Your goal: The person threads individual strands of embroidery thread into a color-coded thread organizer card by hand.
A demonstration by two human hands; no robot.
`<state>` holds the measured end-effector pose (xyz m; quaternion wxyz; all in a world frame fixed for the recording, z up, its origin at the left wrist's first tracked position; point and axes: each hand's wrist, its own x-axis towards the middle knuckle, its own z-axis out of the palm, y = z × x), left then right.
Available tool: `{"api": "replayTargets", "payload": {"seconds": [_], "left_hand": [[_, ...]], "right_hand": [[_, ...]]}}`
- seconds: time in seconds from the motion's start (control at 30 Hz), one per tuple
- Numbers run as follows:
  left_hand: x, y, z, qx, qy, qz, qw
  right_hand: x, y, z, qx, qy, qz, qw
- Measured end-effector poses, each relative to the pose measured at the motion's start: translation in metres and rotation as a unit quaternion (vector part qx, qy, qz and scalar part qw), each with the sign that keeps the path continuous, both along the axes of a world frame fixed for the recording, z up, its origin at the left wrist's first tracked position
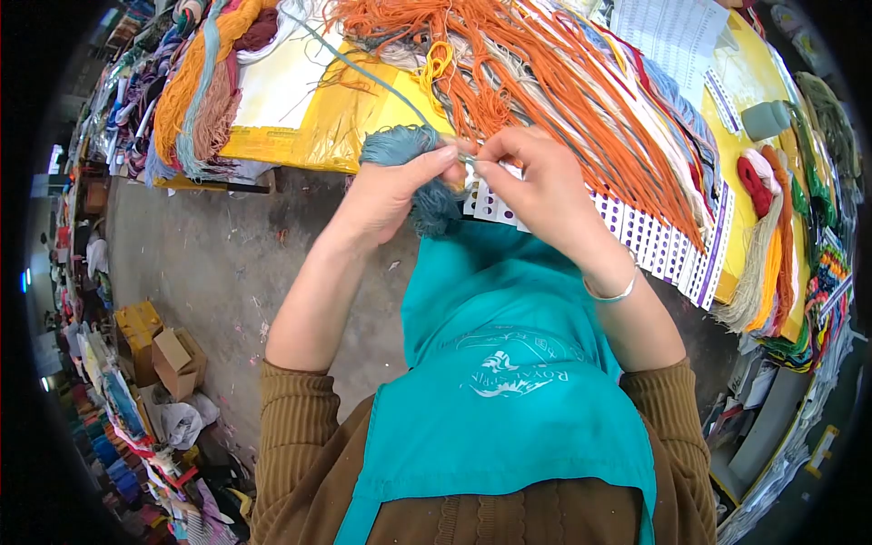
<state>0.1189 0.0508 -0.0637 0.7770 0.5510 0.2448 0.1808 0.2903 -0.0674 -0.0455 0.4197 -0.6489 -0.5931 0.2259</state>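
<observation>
A bundle of blue-grey yarn (434, 207) hangs in my left hand (391, 189), whose thumb and fingers are closed around it. Close beside it, my right hand (545, 177) pinches a thin strand near the left fingertips. From the bundle a single blue-grey strand (381, 84) runs up and left over the yellow table. Just beyond my hands lie long orange threads (509, 82), mixed with grey and white ones. White cards with purple-ringed holes (627, 227) line the table's near edge below the threads.
Orange and pale blue skeins (193, 91) hang over the table's left end. A printed sheet (668, 36) and a grey-green bottle (766, 120) are at the right, near red, beige and orange skeins (772, 227). Cardboard boxes (177, 359) stand on the floor at left.
</observation>
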Motion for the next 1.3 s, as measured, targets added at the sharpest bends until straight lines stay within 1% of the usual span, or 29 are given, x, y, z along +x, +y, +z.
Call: {"api": "replayTargets", "payload": {"seconds": [0.03,0.07,0.1,0.13,0.17,0.2,0.23,0.27,0.3,0.37,0.4,0.43,0.53,0.57,0.63,0.7,0.73,0.8,0.83,0.87,0.9,0.93,0.97,1.0,1.07,1.13,1.17,1.27,1.3], "left_hand": [[-0.007,0.005,-0.001,-0.050,-0.025,-0.020,0.998],[-0.017,0.010,-0.002,-0.099,-0.049,-0.040,0.993],[-0.028,0.017,-0.003,-0.149,-0.073,-0.060,0.984],[-0.041,0.029,-0.006,-0.251,-0.158,-0.059,0.953],[-0.054,0.042,-0.008,-0.348,-0.239,-0.056,0.905],[-0.064,0.050,0.000,-0.355,-0.296,-0.021,0.887],[-0.080,0.059,0.006,-0.366,-0.339,0.020,0.867],[-0.104,0.079,0.002,-0.346,-0.365,0.048,0.863],[-0.131,0.097,-0.001,-0.325,-0.379,0.081,0.863],[-0.193,0.127,-0.007,-0.267,-0.379,0.158,0.872],[-0.230,0.142,-0.013,-0.241,-0.379,0.197,0.871],[-0.262,0.153,-0.018,-0.216,-0.377,0.236,0.869],[-0.322,0.165,-0.021,-0.112,-0.359,0.338,0.863],[-0.312,0.158,-0.014,-0.107,-0.358,0.323,0.870],[-0.263,0.127,0.009,-0.098,-0.356,0.288,0.884],[-0.212,0.104,0.012,-0.146,-0.345,0.225,0.900],[-0.185,0.093,0.012,-0.169,-0.341,0.190,0.905],[-0.135,0.070,0.006,-0.221,-0.337,0.100,0.910],[-0.118,0.062,-0.006,-0.232,-0.316,0.086,0.916],[-0.105,0.052,-0.019,-0.244,-0.294,0.074,0.921],[-0.089,0.037,-0.024,-0.245,-0.214,0.098,0.941],[-0.074,0.021,-0.026,-0.243,-0.131,0.122,0.953],[-0.058,0.007,-0.025,-0.215,-0.083,0.096,0.968],[-0.043,-0.007,-0.022,-0.186,-0.034,0.069,0.979],[-0.017,-0.034,-0.009,-0.133,-0.031,0.025,0.990],[-0.005,-0.044,-0.012,-0.101,-0.001,0.003,0.995],[-0.002,-0.048,-0.013,-0.108,0.003,0.006,0.994],[0.002,-0.051,-0.020,-0.131,-0.014,0.030,0.991],[0.004,-0.052,-0.024,-0.139,-0.025,0.040,0.989]], "right_hand": [[0.006,0.000,-0.001,0.059,-0.054,0.014,0.997],[0.011,-0.001,0.000,0.077,0.154,0.024,0.985],[0.016,-0.001,0.003,0.091,0.356,0.032,0.930],[0.022,-0.003,0.009,0.101,0.542,0.039,0.834],[0.030,-0.008,0.025,0.121,0.614,0.024,0.779],[0.042,-0.015,0.040,0.141,0.681,0.008,0.719],[0.069,-0.026,0.035,0.177,0.685,0.039,0.706],[0.106,-0.040,0.030,0.213,0.687,0.070,0.691],[0.138,-0.056,0.037,0.215,0.740,0.113,0.628],[0.224,-0.111,0.050,0.220,0.676,-0.010,0.703],[0.254,-0.139,0.062,0.243,0.599,-0.132,0.751],[0.283,-0.164,0.071,0.256,0.537,-0.223,0.772],[0.336,-0.225,0.096,0.300,0.284,-0.472,0.778],[0.335,-0.230,0.103,0.296,0.176,-0.527,0.777],[0.314,-0.212,0.108,0.266,-0.019,-0.560,0.784],[0.271,-0.169,0.100,0.238,-0.125,-0.484,0.833],[0.242,-0.144,0.091,0.224,-0.137,-0.417,0.870],[0.171,-0.097,0.064,0.177,-0.081,-0.256,0.947],[0.135,-0.075,0.050,0.143,-0.033,-0.172,0.974],[0.107,-0.061,0.035,0.060,0.078,-0.136,0.986],[0.076,-0.050,0.036,-0.009,0.169,-0.088,0.982],[0.058,-0.041,0.012,0.003,0.298,-0.023,0.954],[0.044,-0.035,0.009,-0.073,0.274,0.009,0.959],[0.030,-0.033,0.000,-0.072,0.258,0.044,0.962],[0.008,-0.031,-0.007,-0.086,0.326,0.088,0.937],[-0.003,-0.031,0.000,-0.085,0.321,0.106,0.937],[-0.007,-0.031,-0.015,-0.071,0.391,0.123,0.909],[-0.006,-0.033,-0.016,-0.115,0.403,0.115,0.901],[-0.007,-0.034,-0.014,-0.108,0.409,0.095,0.901]]}}
